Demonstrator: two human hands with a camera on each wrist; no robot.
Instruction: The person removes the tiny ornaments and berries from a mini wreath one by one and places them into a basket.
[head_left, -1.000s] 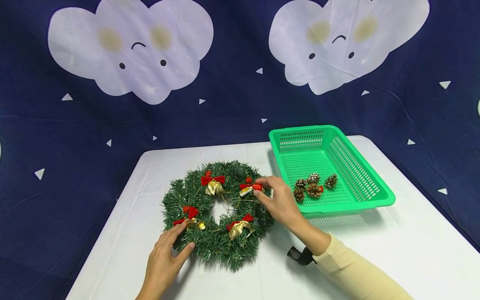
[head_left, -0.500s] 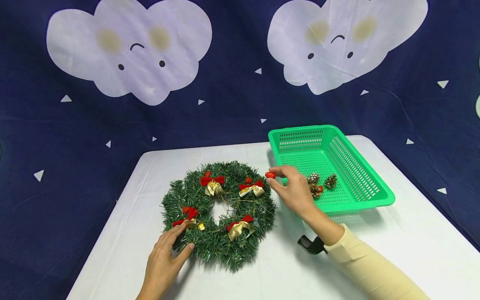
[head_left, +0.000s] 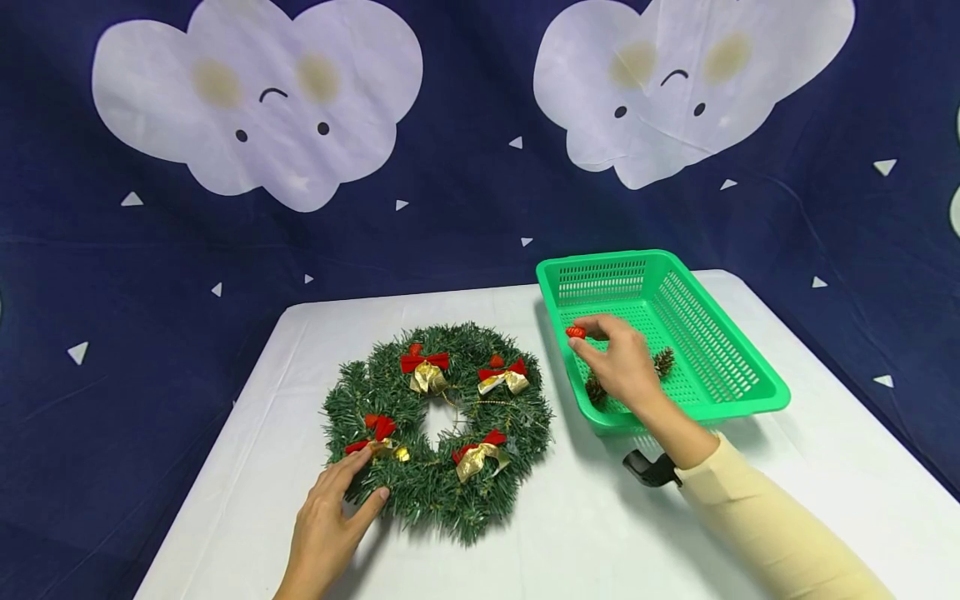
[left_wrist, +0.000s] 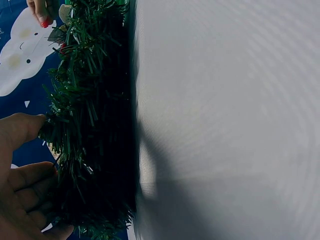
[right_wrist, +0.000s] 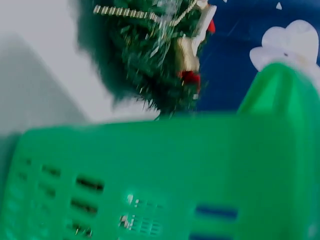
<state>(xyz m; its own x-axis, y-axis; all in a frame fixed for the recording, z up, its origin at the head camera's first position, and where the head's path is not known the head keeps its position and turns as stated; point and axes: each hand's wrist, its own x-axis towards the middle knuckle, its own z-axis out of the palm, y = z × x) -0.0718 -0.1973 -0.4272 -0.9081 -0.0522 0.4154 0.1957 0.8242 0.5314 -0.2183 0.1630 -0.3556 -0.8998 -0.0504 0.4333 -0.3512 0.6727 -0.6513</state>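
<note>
A green tinsel wreath [head_left: 442, 500] lies flat, trimmed with red-and-gold bows such as the near right bow [head_left: 480, 454]. My left hand [head_left: 322, 521] rests on its near left edge, thumb and fingers spread apart; the left wrist view shows fingertips [left_wrist: 42, 167] among the needles. Between thumb and fingers my right hand [head_left: 622, 362] pinches a small red ribbed ornament [head_left: 576, 332], above the left side of the green basket [head_left: 682, 413]. The right wrist view has the basket's wall [right_wrist: 150, 160] up close, and my right hand does not show there.
Pine cones lie in the basket, one pine cone [head_left: 664, 361] right of my hand and another [head_left: 596, 389] below it; my hand covers others. A white-covered table [head_left: 247, 467] bears everything. Behind hangs a dark blue cloth [head_left: 465, 242] with printed clouds.
My right hand has lifted the red ornament off the wreath's right side and carried it rightward over the basket. My left hand and the wreath have kept their places.
</note>
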